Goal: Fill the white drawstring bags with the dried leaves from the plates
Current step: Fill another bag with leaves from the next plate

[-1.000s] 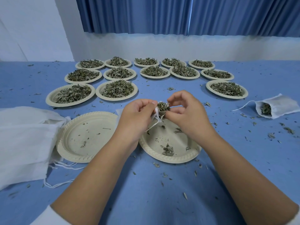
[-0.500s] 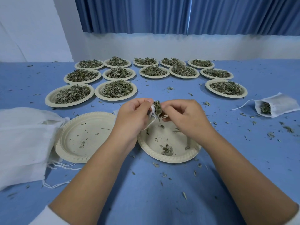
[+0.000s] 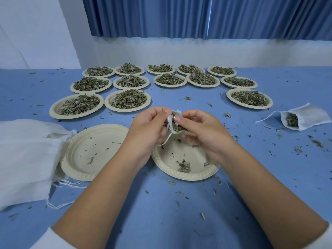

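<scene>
White drawstring bag (image 3: 169,123), small and of thin cloth, sits between a person's two hands just above a pale, round paper plate (image 3: 201,174) on the near side of the table. The left hand (image 3: 149,130) pinches the bag's rim between thumb and fingertips, holding the mouth apart. The right hand (image 3: 203,131) has its fingers curled under the white drawstring bag, its thumb pressing on the dried green leaves (image 3: 175,125) that show in the opening. A loose white cord (image 3: 165,140) hangs from the bag toward the plate, which holds only a small clump of leaves and a few crumbs.

Just to the left lies a second pale paper plate (image 3: 93,139), bare but for flecks, its left edge tucked under a heap of folded white cloth bags (image 3: 27,155) whose strings trail onto the blue tablecloth (image 3: 161,218). Well to the right, a filled white bag (image 3: 312,116) lies on its side, open mouth showing leaves and its cord stretched out to the left.

Farther back, thirteen pale paper plates heaped with dried leaves (image 3: 53,111) stand in three rough rows. Scattered leaf fragments (image 3: 203,216) dot the cloth all around. Behind the table runs a white wall (image 3: 179,51) below pleated blue curtains (image 3: 179,15).
</scene>
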Demonstrator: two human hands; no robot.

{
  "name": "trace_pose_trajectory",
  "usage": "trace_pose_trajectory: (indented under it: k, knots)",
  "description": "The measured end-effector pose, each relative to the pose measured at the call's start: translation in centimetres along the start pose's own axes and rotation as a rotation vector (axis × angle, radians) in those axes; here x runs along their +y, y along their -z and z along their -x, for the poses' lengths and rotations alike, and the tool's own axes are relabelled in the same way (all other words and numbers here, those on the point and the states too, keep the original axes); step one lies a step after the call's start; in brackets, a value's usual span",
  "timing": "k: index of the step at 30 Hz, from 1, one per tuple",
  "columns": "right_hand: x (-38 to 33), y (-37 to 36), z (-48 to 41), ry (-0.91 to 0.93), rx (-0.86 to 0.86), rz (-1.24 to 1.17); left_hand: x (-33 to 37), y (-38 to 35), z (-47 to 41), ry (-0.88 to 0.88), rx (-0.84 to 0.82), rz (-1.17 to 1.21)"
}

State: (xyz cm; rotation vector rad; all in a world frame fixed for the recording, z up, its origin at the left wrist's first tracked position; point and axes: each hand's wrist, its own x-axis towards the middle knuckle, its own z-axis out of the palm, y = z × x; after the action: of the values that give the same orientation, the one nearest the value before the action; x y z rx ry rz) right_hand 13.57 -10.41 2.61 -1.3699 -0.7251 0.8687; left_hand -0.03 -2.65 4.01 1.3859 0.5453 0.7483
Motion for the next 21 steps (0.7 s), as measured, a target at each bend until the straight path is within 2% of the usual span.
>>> trace_pose_trajectory:
  k: [3, 5, 11, 15, 21]
  knots:
    - [0.0, -0.1, 0.0, -0.138, -0.228, -0.176, 0.2, 0.1, 0.1, -0.007, -0.038, 0.025]
    - [0.1, -0.2, -0.2, -0.127, -0.273, -0.209, 0.3, 0.1, 0.2, -0.014, -0.038, 0.033]
    - [0.7, -0.2, -0.5, -0.059, -0.103, -0.183, 0.3, -0.4, 0.3, -0.039, -0.025, -0.059]
    - [0.6, -0.4, -0.2, 0.015, 0.02, 0.07, 0.2, -0.7, 0.5, -0.043, -0.046, -0.101]
    - [0.8, -0.7, -0.2, 0.038, 0.201, 0.319, -0.4, -1.1, 0.7, -0.036, -0.124, -0.221]
